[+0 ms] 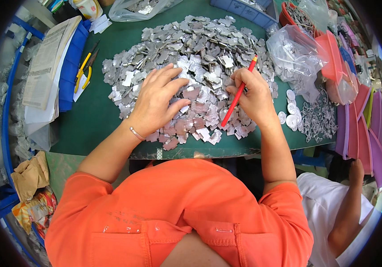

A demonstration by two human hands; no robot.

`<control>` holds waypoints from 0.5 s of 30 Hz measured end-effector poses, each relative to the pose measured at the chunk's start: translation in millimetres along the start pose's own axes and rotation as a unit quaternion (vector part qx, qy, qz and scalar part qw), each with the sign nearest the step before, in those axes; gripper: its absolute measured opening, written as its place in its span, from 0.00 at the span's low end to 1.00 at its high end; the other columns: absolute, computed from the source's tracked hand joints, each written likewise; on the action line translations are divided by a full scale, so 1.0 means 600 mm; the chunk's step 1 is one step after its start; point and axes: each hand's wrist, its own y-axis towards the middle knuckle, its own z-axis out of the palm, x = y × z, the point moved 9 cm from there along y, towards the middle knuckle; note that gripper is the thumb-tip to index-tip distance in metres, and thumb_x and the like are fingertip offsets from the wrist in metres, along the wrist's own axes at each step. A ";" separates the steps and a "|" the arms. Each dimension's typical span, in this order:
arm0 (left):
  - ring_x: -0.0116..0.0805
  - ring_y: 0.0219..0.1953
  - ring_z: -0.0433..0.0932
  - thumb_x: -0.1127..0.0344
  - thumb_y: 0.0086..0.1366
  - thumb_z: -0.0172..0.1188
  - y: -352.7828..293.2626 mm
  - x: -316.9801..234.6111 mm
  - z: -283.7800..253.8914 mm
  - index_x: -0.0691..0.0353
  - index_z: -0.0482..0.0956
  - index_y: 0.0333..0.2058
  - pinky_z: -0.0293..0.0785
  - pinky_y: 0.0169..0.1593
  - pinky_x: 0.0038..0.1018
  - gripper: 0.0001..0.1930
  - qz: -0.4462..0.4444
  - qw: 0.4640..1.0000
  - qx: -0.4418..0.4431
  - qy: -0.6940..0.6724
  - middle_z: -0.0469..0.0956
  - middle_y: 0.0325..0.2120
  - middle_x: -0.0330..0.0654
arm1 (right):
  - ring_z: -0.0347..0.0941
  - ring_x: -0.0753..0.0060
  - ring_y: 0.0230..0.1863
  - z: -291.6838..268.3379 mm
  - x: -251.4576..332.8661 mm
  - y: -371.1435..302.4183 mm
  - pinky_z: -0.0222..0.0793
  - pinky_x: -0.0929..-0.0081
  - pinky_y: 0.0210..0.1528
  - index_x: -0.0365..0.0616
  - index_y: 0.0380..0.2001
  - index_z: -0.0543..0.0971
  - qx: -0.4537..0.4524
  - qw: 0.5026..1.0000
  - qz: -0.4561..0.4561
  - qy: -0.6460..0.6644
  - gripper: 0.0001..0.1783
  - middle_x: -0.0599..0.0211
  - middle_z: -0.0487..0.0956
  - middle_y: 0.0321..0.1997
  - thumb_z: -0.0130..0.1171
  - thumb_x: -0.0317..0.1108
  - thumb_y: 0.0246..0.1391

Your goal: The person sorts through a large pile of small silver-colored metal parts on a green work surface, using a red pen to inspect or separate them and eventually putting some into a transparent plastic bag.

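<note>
A wide heap of small, flat silvery metal pieces (191, 42) covers the middle of the green table. Spread over the heap's left side is my left hand (157, 95), its fingers apart and touching the pieces, with nothing gripped in it. My right hand (255, 95) is closed round a red pen (233, 109) that slants across the heap, its yellow end up and the other end down toward the near pieces. The thumb and forefinger of that hand are close to the pieces; whether they also pinch one I cannot make out.
Yellow-handled pliers (83, 73) lie on the table (104, 42) by a blue bin (73, 66) with papers. At right are a clear bag (294, 55), white discs (292, 113), small metal rings (319, 116) and red baskets (331, 55). A person in white (329, 200) sits close by.
</note>
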 end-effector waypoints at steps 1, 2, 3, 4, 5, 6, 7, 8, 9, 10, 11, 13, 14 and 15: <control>0.49 0.54 0.65 0.66 0.50 0.64 0.003 -0.003 -0.005 0.61 0.75 0.40 0.59 0.56 0.40 0.18 0.001 1.000 -0.011 -0.001 0.71 0.47 0.47 | 0.68 0.65 0.27 -0.001 -0.003 -0.005 0.65 0.73 0.32 0.40 0.21 0.65 -0.012 1.000 0.011 0.013 0.15 0.63 0.71 0.25 0.63 0.18 0.35; 0.47 0.52 0.68 0.69 0.50 0.64 0.004 -0.010 -0.017 0.62 0.75 0.39 0.62 0.54 0.37 0.16 0.012 0.999 -0.048 -0.024 0.72 0.45 0.47 | 0.69 0.69 0.28 -0.003 -0.006 -0.010 0.66 0.76 0.33 0.39 0.20 0.64 -0.024 0.999 0.022 0.026 0.17 0.64 0.72 0.27 0.63 0.16 0.35; 0.45 0.49 0.70 0.71 0.50 0.63 0.002 -0.020 -0.030 0.63 0.76 0.37 0.64 0.52 0.35 0.14 0.023 0.995 -0.083 -0.048 0.73 0.44 0.48 | 0.69 0.69 0.28 -0.010 -0.007 -0.016 0.66 0.76 0.32 0.40 0.20 0.64 -0.055 0.994 0.040 0.082 0.16 0.64 0.72 0.26 0.63 0.16 0.35; 0.44 0.46 0.73 0.73 0.49 0.63 -0.001 -0.029 -0.043 0.64 0.76 0.36 0.67 0.49 0.33 0.13 0.035 0.990 -0.118 -0.068 0.74 0.42 0.48 | 0.70 0.69 0.28 -0.012 -0.006 -0.023 0.66 0.75 0.30 0.40 0.20 0.64 -0.087 0.985 0.055 0.142 0.15 0.64 0.72 0.25 0.62 0.16 0.36; 0.37 0.39 0.76 0.78 0.49 0.62 -0.008 -0.033 -0.049 0.66 0.77 0.32 0.72 0.41 0.24 0.10 0.017 0.979 -0.151 -0.134 0.76 0.37 0.48 | 0.70 0.68 0.28 -0.011 -0.006 -0.031 0.66 0.75 0.29 0.40 0.20 0.64 -0.115 0.971 0.070 0.200 0.15 0.64 0.72 0.24 0.62 0.16 0.36; 0.33 0.33 0.77 0.74 0.51 0.62 -0.004 -0.041 -0.051 0.66 0.76 0.34 0.74 0.36 0.23 0.10 0.024 0.966 -0.166 -0.199 0.77 0.30 0.45 | 0.70 0.70 0.28 -0.010 0.001 -0.036 0.66 0.76 0.30 0.40 0.20 0.64 -0.141 0.958 0.064 0.243 0.15 0.64 0.73 0.25 0.62 0.16 0.36; 0.29 0.31 0.76 0.74 0.53 0.62 -0.001 -0.032 -0.023 0.67 0.75 0.35 0.74 0.34 0.21 0.10 -0.038 0.945 -0.122 -0.301 0.76 0.30 0.43 | 0.70 0.71 0.29 -0.008 0.010 -0.045 0.66 0.77 0.31 0.40 0.19 0.64 -0.161 0.942 0.062 0.287 0.16 0.64 0.73 0.25 0.62 0.15 0.36; 0.25 0.29 0.76 0.73 0.54 0.61 0.000 -0.027 0.007 0.68 0.74 0.37 0.73 0.31 0.20 0.11 -0.100 0.909 -0.081 -0.397 0.76 0.29 0.42 | 0.71 0.73 0.30 -0.008 0.018 -0.051 0.66 0.77 0.31 0.41 0.19 0.64 -0.181 0.925 0.056 0.331 0.16 0.64 0.74 0.26 0.62 0.15 0.35; 0.24 0.29 0.75 0.72 0.56 0.60 -0.002 -0.025 0.040 0.68 0.73 0.38 0.73 0.30 0.19 0.12 -0.182 0.843 -0.029 -0.506 0.76 0.29 0.41 | 0.71 0.69 0.29 -0.016 0.043 -0.054 0.67 0.76 0.31 0.42 0.19 0.64 -0.194 0.941 0.000 0.277 0.17 0.62 0.74 0.26 0.64 0.16 0.34; 0.22 0.29 0.75 0.71 0.57 0.59 -0.006 -0.029 0.073 0.69 0.72 0.40 0.73 0.29 0.18 0.13 -0.257 0.756 0.024 -0.602 0.76 0.29 0.40 | 0.71 0.66 0.30 -0.017 0.063 -0.060 0.66 0.76 0.31 0.44 0.21 0.65 -0.204 0.953 -0.043 0.222 0.17 0.61 0.74 0.28 0.64 0.16 0.34; 0.22 0.30 0.74 0.71 0.58 0.58 -0.002 -0.031 0.082 0.69 0.70 0.44 0.72 0.27 0.17 0.15 -0.259 0.755 0.037 -0.602 0.75 0.29 0.39 | 0.71 0.65 0.30 -0.015 0.081 -0.060 0.66 0.75 0.30 0.44 0.21 0.65 -0.201 0.954 -0.099 0.202 0.17 0.61 0.75 0.28 0.64 0.16 0.34; 0.22 0.30 0.74 0.72 0.58 0.58 0.004 -0.025 0.080 0.69 0.69 0.45 0.72 0.28 0.17 0.16 -0.229 0.768 0.024 -0.598 0.75 0.30 0.40 | 0.72 0.63 0.32 -0.009 0.103 -0.063 0.68 0.73 0.32 0.44 0.23 0.64 -0.191 0.953 -0.165 0.171 0.17 0.58 0.75 0.31 0.62 0.16 0.36; 0.22 0.29 0.74 0.72 0.58 0.58 0.005 -0.023 0.079 0.70 0.69 0.45 0.72 0.29 0.17 0.17 -0.215 0.773 0.020 -0.597 0.75 0.31 0.40 | 0.71 0.64 0.33 -0.006 0.094 -0.063 0.68 0.73 0.34 0.43 0.24 0.64 -0.196 0.946 -0.147 0.213 0.17 0.57 0.75 0.32 0.62 0.17 0.37; 0.25 0.32 0.76 0.74 0.59 0.56 0.006 -0.019 0.071 0.71 0.67 0.46 0.74 0.33 0.18 0.16 -0.208 0.784 -0.003 -0.585 0.75 0.33 0.43 | 0.71 0.64 0.33 -0.002 0.085 -0.063 0.68 0.73 0.35 0.43 0.24 0.64 -0.201 0.937 -0.129 0.255 0.17 0.56 0.74 0.33 0.62 0.17 0.38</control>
